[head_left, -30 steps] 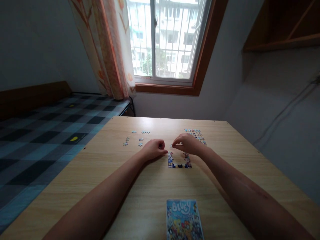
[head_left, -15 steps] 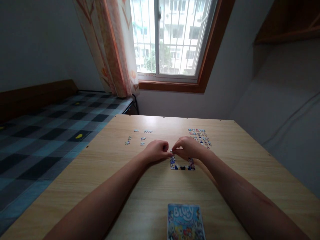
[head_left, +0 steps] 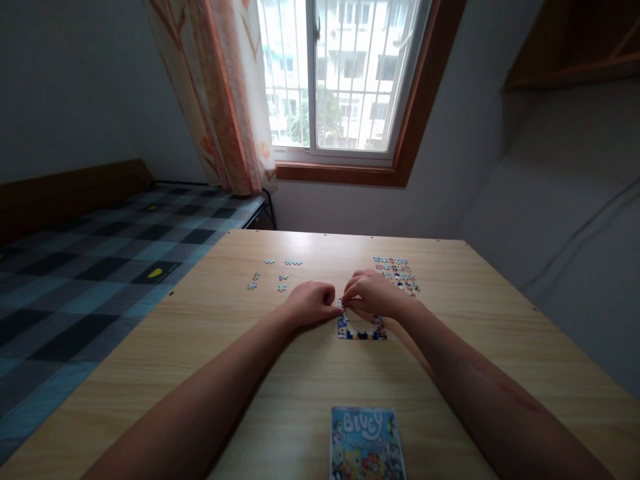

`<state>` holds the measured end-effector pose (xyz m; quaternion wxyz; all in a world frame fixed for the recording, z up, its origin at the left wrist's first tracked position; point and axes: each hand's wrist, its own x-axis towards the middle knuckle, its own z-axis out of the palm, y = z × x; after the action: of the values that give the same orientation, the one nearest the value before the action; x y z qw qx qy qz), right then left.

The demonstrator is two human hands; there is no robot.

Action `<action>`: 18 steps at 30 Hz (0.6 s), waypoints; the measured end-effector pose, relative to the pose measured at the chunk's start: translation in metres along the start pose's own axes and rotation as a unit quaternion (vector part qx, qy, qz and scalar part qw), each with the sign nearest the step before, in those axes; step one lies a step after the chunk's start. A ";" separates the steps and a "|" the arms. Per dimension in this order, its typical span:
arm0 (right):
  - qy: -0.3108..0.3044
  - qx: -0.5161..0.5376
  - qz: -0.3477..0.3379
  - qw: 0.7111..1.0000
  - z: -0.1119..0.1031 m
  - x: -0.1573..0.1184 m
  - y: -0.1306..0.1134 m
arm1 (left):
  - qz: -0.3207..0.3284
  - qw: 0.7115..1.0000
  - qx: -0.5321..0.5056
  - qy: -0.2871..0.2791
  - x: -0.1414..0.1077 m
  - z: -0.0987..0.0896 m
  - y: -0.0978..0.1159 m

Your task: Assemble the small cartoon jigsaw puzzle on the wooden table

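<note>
A partly joined puzzle frame (head_left: 363,335) lies on the wooden table (head_left: 280,380), with bare wood inside it. My left hand (head_left: 313,302) is closed at its upper left corner, the thumb against the edge pieces; whether anything is held is hidden. From the right, my right hand (head_left: 367,291) reaches over the top of the frame, its fingertips pinched at the same corner on something too small to make out. Rows of loose pieces (head_left: 399,273) lie beyond my right hand. A few pieces (head_left: 283,288) are spread beyond my left hand.
A blue Bluey box (head_left: 367,443) lies at the near edge of the table. To the left is a bed (head_left: 125,247) with a checked cover. A window (head_left: 350,80) and a curtain (head_left: 225,100) are behind the table.
The whole view has shifted slightly. The fingers of my right hand have moved a little at the frame's upper left corner; my left hand stays in place.
</note>
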<state>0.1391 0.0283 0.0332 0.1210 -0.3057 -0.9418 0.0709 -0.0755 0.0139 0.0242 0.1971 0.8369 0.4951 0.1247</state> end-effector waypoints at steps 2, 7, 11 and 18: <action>-0.003 -0.005 0.001 1.000 0.001 0.000 0.000 | -0.002 1.000 0.000 -0.001 0.000 0.000 0.000; 0.047 0.002 -0.007 0.999 -0.001 -0.003 0.004 | -0.004 1.000 -0.001 -0.001 -0.001 -0.001 0.003; 0.188 0.043 0.014 0.981 -0.023 -0.006 0.006 | -0.001 1.000 -0.003 -0.002 0.000 -0.002 0.003; 0.319 0.381 0.028 0.868 -0.084 -0.017 -0.073 | -0.002 0.993 -0.117 0.019 0.005 -0.002 -0.009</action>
<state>0.1341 -0.0353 0.1261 0.5196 -0.2685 -0.7427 0.3260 -0.0808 0.0220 0.0220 0.2846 0.8048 0.4823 0.1968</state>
